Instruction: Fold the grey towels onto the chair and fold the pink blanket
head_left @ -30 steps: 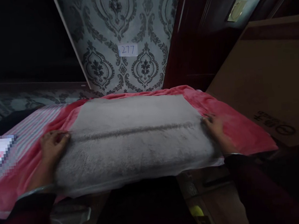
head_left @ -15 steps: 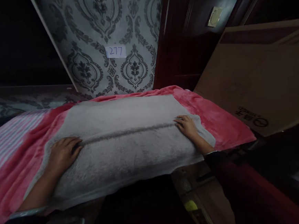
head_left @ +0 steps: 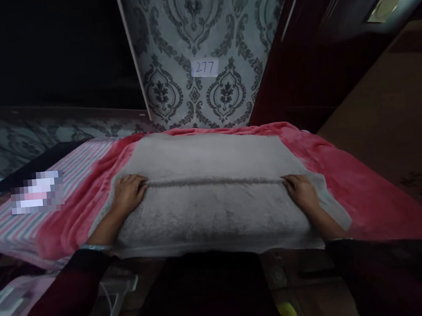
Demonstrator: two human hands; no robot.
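Observation:
A grey fluffy towel [head_left: 217,196] lies spread over a pink blanket [head_left: 356,190] in front of me, with a dark crease running straight across its middle. My left hand [head_left: 128,193] rests palm down on the towel at the crease's left end. At the right end of that crease my right hand [head_left: 301,191] lies on the towel the same way. Both hands press flat on the cloth, fingers pointing inward. Dark sleeves cover both forearms.
A striped cloth [head_left: 26,226] lies left of the pink blanket. Patterned wallpaper with a "277" label [head_left: 204,68] stands behind. A cardboard sheet [head_left: 393,114] leans at the right, beside a dark door. A white cable [head_left: 109,302] and a yellow object [head_left: 287,311] lie below.
Both hands have slid inward onto the towel from its outer edges and now sit at the ends of the crease. The camera view swung left, then back right.

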